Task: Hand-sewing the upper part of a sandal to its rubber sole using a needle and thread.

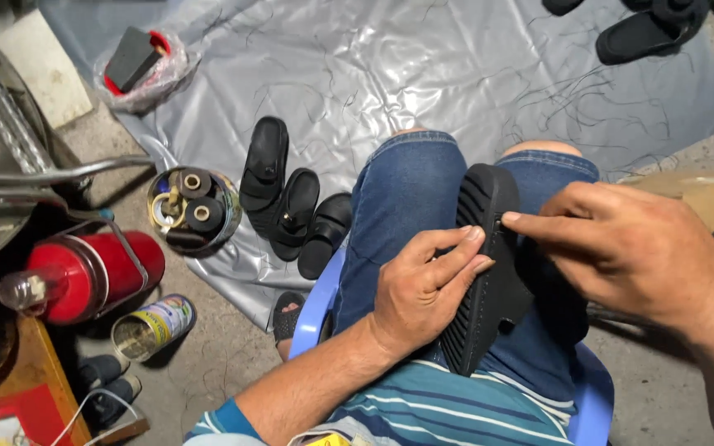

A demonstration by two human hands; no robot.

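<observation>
Edgewise, black ridged sandal sole (489, 272) — tread leftward.

The sandal (485, 272) is black, its sole ribbed with fine ridges. Under it lie blue denim jeans (402, 215) and a light blue plastic chair (316, 306); nearer the camera from it, a shirt (464, 413) striped teal, navy and white. Left of the sandal, three black sandals (291, 206) rest on a glossy grey sheet (390, 66); farther left stands a red cylinder (97, 272).
</observation>
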